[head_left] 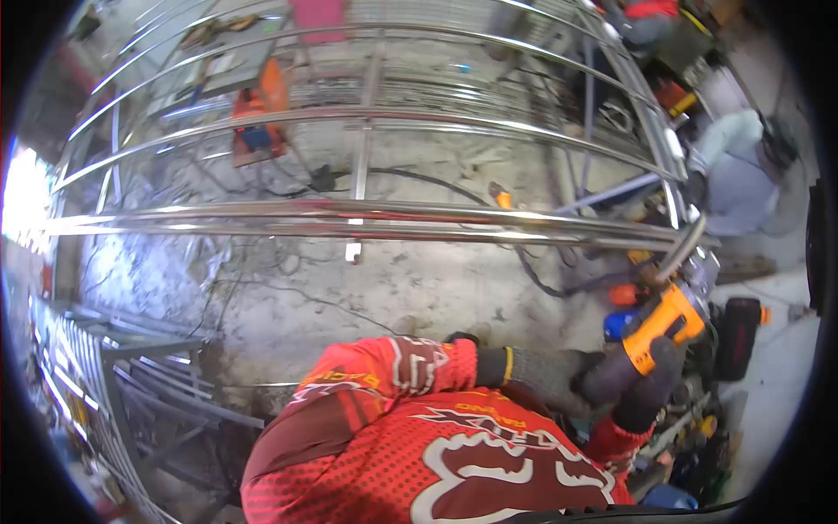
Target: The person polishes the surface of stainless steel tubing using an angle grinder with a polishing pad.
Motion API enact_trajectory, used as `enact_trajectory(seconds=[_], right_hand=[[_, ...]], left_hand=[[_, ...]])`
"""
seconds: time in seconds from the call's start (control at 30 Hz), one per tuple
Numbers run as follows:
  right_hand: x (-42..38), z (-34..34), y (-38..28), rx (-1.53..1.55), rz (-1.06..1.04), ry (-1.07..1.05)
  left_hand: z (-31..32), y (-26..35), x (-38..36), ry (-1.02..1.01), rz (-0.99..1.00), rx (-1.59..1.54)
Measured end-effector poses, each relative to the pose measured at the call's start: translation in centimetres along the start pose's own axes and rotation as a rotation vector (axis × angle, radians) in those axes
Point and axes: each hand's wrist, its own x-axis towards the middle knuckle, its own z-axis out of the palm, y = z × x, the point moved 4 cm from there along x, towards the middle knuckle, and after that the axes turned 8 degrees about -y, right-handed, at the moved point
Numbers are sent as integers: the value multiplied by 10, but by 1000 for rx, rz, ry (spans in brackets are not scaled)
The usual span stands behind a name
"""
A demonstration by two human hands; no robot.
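At the right end of the metal frame, both my gloved hands are on an orange power tool (670, 319) with a dark grip opening; its exact kind is hard to make out. A curved pale band or arm rises from its front towards the shiny tubes (367, 225). Stretched across my body, my left hand (598, 377) in a grey glove with a yellow-edged cuff appears closed around the tool's rear. Close beside it, my right hand (659, 375) in a dark glove is closed at the tool's handle. The fingers are partly hidden and blurred.
Polished tubes form a wide frame (362, 166) ahead of me. Beneath it are an orange machine (262, 113) and a black cable (428, 179) on the floor. Metal racks (109, 367) stand at left. Another person in grey clothing (738, 175) is at upper right, near scattered tools.
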Motion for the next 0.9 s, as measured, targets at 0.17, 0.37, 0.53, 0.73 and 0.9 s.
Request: enact_trajectory(seconds=[0.17, 0.37, 0.53, 0.73, 0.9], right_hand=[[2, -120, 32, -885, -475, -131], [69, -65, 16, 137, 235, -139], [149, -104, -7, 2, 239, -309], [240, -80, -72, -174, 181, -464], [323, -66, -65, -171, 48, -688]], left_hand=[[-2, -22, 42, 111, -62, 89], [-22, -35, 88, 87, -72, 90], [-57, -50, 125, 253, -139, 244], [-66, -84, 116, 501, -283, -180], [-85, -88, 129, 609, -274, -231]])
